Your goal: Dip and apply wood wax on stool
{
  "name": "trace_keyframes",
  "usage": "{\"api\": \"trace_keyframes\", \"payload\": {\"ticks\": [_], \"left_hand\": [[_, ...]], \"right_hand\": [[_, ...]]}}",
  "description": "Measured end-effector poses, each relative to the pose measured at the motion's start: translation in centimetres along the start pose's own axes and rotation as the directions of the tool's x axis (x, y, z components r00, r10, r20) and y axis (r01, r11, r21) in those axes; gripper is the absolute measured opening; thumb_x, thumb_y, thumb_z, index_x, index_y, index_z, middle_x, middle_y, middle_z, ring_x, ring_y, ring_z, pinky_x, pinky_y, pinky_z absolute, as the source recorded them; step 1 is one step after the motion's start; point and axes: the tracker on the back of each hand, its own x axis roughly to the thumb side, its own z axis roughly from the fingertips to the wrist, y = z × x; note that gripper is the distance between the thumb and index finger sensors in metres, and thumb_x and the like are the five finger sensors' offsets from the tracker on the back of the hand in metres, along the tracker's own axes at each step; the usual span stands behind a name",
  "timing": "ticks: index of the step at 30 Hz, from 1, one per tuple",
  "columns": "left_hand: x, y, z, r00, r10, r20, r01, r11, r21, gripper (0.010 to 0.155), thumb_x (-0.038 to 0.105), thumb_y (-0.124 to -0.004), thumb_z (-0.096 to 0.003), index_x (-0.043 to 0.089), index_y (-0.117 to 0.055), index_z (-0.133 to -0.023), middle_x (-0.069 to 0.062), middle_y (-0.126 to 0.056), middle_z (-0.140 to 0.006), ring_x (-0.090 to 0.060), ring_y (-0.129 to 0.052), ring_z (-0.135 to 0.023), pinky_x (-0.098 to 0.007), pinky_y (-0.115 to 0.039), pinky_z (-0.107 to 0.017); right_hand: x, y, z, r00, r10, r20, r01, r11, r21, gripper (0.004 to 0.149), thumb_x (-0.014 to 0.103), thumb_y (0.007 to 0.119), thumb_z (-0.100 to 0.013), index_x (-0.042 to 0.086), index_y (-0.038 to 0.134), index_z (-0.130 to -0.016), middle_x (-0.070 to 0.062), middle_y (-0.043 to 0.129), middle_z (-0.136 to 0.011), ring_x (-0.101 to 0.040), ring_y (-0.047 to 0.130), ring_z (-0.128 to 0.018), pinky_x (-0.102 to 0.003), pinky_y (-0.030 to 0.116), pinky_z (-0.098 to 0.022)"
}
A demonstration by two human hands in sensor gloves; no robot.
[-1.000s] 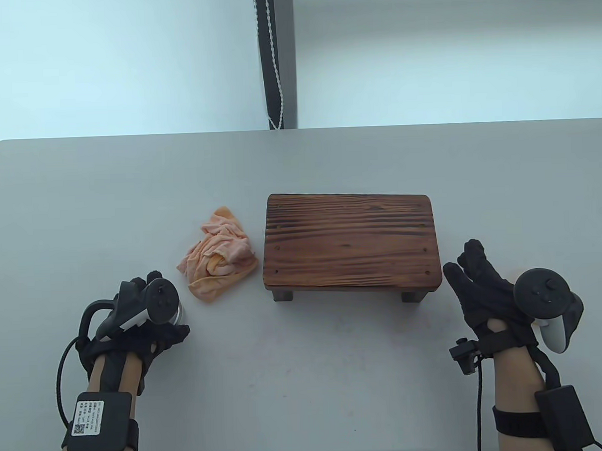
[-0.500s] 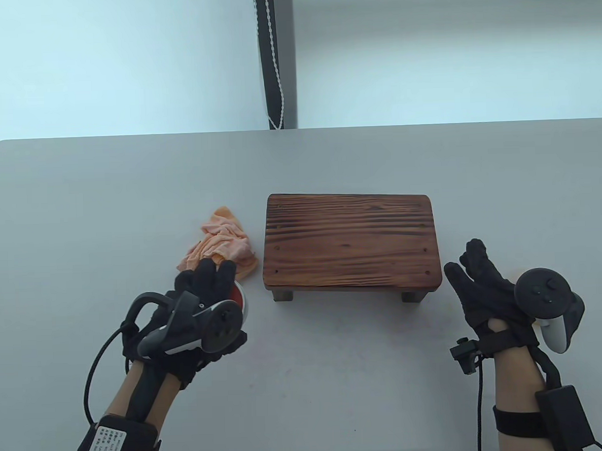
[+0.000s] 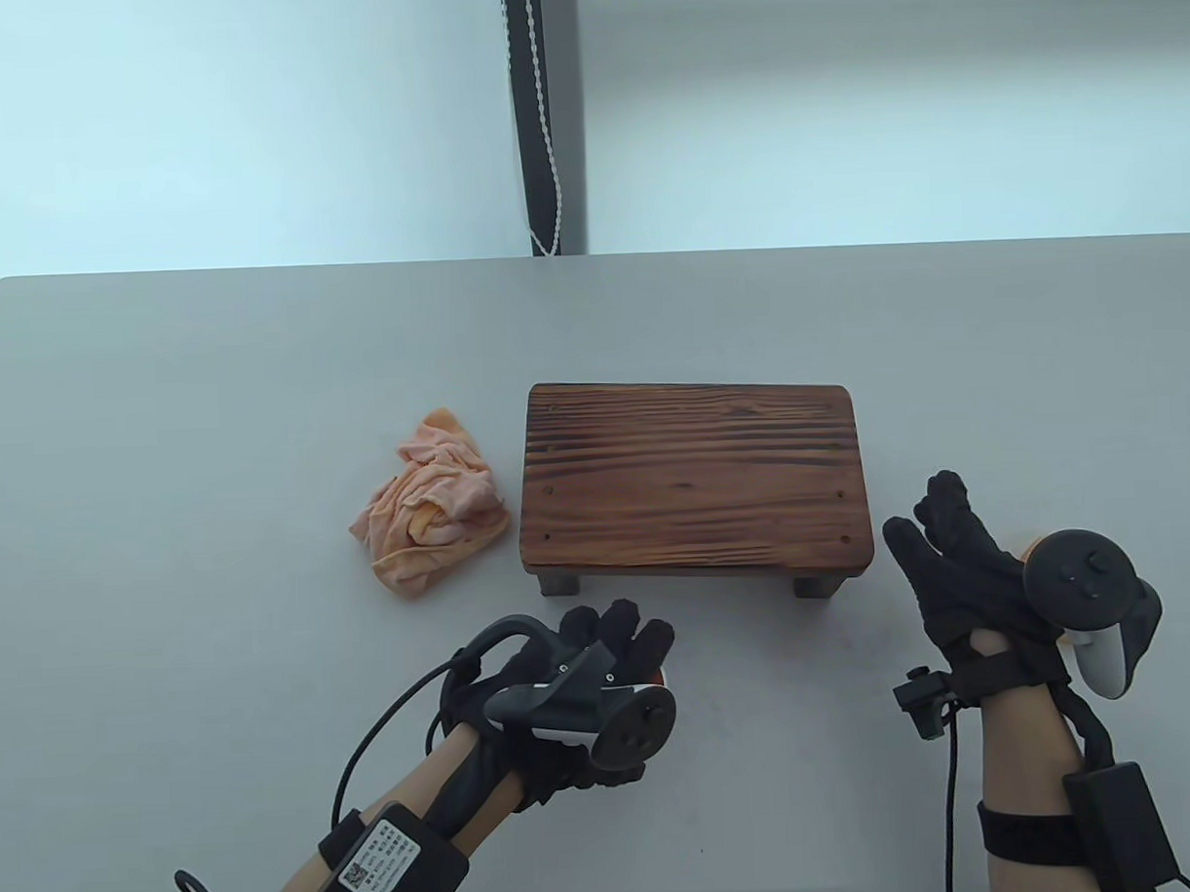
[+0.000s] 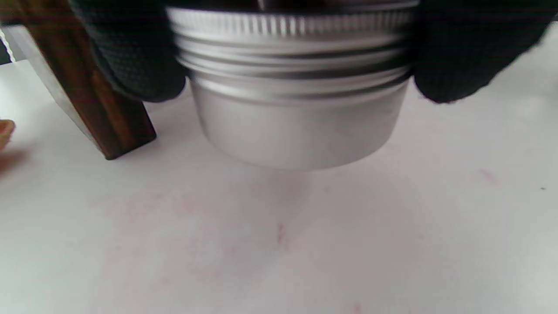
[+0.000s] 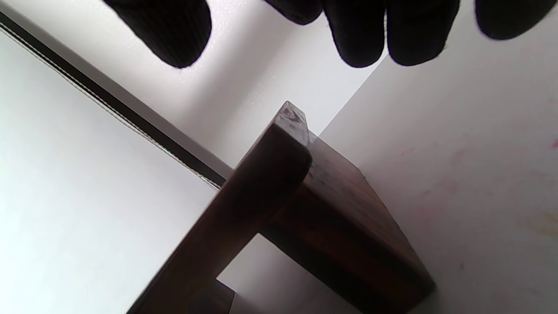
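Observation:
A dark wooden stool (image 3: 694,477) stands mid-table. In front of its left leg my left hand (image 3: 617,650) grips a round silver wax tin (image 4: 296,104) by its ribbed lid, fingers (image 4: 130,52) curled down both sides. The tin hangs just above the table, and the table view shows only a red sliver of the tin (image 3: 660,674) under the hand. My right hand (image 3: 950,551) rests to the right of the stool with relaxed fingers (image 5: 370,30) and holds nothing. The right wrist view looks up at the stool's leg and edge (image 5: 305,218).
A crumpled orange cloth (image 3: 431,505) lies left of the stool. A stool leg (image 4: 100,104) stands close to the tin's left. A small orange patch (image 3: 1032,546) peeks out behind the right tracker. A bead cord (image 3: 545,126) hangs at the back wall.
My left hand has carried the tin from the table's front left, past the cloth, rightward to the front of the stool. The right hand has barely moved.

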Motion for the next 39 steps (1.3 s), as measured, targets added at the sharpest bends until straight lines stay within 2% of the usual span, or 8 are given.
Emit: {"api": "trace_keyframes", "payload": {"ticks": [9,22,28,30,31,34,37,39], "left_hand": [[-0.7,-1.8,-2.6,0.998,0.052,-0.039,-0.052,0.999,0.005,0.100,0.060,-0.082,-0.0485,-0.002,-0.034,-0.111,-0.039,-0.037,-0.115,-0.068,-0.054,-0.098,-0.068,-0.076,-0.060],[-0.8,-2.2,-1.9,0.999,0.019,-0.050,-0.013,0.993,0.121,0.098,0.061,-0.078,-0.0504,-0.001,-0.035,-0.112,-0.034,-0.039,-0.117,-0.058,-0.052,-0.105,-0.071,-0.071,-0.068],[-0.7,-1.6,0.3,0.996,0.074,-0.044,-0.065,0.983,0.174,0.104,0.060,-0.082,-0.0505,-0.003,-0.032,-0.115,-0.036,-0.043,-0.118,-0.054,-0.059,-0.106,-0.069,-0.072,-0.072],[-0.8,-1.6,0.8,0.994,0.100,-0.054,-0.088,0.979,0.183,0.102,0.058,-0.082,-0.0522,-0.003,-0.031,-0.116,-0.037,-0.042,-0.119,-0.055,-0.059,-0.107,-0.070,-0.071,-0.072],[-0.9,-1.7,0.8,0.989,0.129,-0.068,-0.116,0.979,0.168,0.100,0.056,-0.082,-0.0534,-0.004,-0.032,-0.116,-0.038,-0.041,-0.119,-0.057,-0.057,-0.107,-0.071,-0.070,-0.072],[-1.4,-2.1,0.9,0.973,0.221,-0.064,-0.209,0.965,0.161,0.098,0.053,-0.082,-0.0550,-0.004,-0.032,-0.115,-0.036,-0.040,-0.120,-0.057,-0.054,-0.108,-0.072,-0.068,-0.073],[-1.7,-2.4,0.9,0.962,0.270,-0.037,-0.262,0.954,0.149,0.096,0.050,-0.084,-0.0562,-0.005,-0.032,-0.115,-0.036,-0.040,-0.119,-0.057,-0.052,-0.109,-0.072,-0.067,-0.074],[-1.9,-2.8,0.9,0.965,0.258,-0.041,-0.250,0.957,0.145,0.094,0.047,-0.085,-0.0572,-0.005,-0.031,-0.114,-0.036,-0.037,-0.119,-0.056,-0.051,-0.109,-0.071,-0.069,-0.073]], "right_hand": [[0.0,0.0,0.0,1.000,0.000,-0.002,0.000,1.000,0.005,0.086,0.045,0.076,-0.060,-0.012,0.039,-0.112,-0.050,0.060,-0.109,-0.078,0.063,-0.092,-0.087,0.055,-0.054],[1.6,-1.7,0.8,0.999,-0.010,0.047,0.011,0.999,-0.037,0.088,0.046,0.076,-0.060,-0.013,0.037,-0.112,-0.054,0.053,-0.110,-0.078,0.064,-0.090,-0.083,0.061,-0.054],[4.8,-2.7,3.0,0.981,0.029,0.194,-0.008,0.994,-0.108,0.067,0.045,0.084,-0.056,-0.006,0.073,-0.099,-0.035,0.088,-0.087,-0.056,0.094,-0.069,-0.072,0.079,-0.047],[6.3,-1.7,3.5,0.955,0.014,0.295,-0.022,0.999,0.023,0.061,0.045,0.084,-0.056,-0.003,0.081,-0.094,-0.032,0.095,-0.081,-0.051,0.100,-0.063,-0.069,0.083,-0.044],[7.3,-0.5,3.9,0.945,-0.009,0.326,-0.047,0.985,0.164,0.060,0.045,0.084,-0.056,-0.002,0.082,-0.094,-0.031,0.097,-0.080,-0.050,0.101,-0.061,-0.067,0.085,-0.043],[9.2,4.3,5.4,0.906,-0.098,0.412,-0.127,0.865,0.485,0.062,0.042,0.085,-0.057,-0.004,0.079,-0.098,-0.034,0.094,-0.086,-0.055,0.099,-0.067,-0.070,0.082,-0.046],[9.1,9.9,5.8,0.889,0.068,0.454,-0.319,0.802,0.504,0.071,0.038,0.089,-0.054,-0.006,0.069,-0.105,-0.041,0.079,-0.102,-0.064,0.085,-0.085,-0.078,0.072,-0.054],[8.1,13.2,5.7,0.824,0.253,0.507,-0.522,0.686,0.506,0.084,0.037,0.093,-0.051,-0.011,0.056,-0.109,-0.045,0.061,-0.110,-0.071,0.070,-0.094,-0.083,0.063,-0.057]]}}
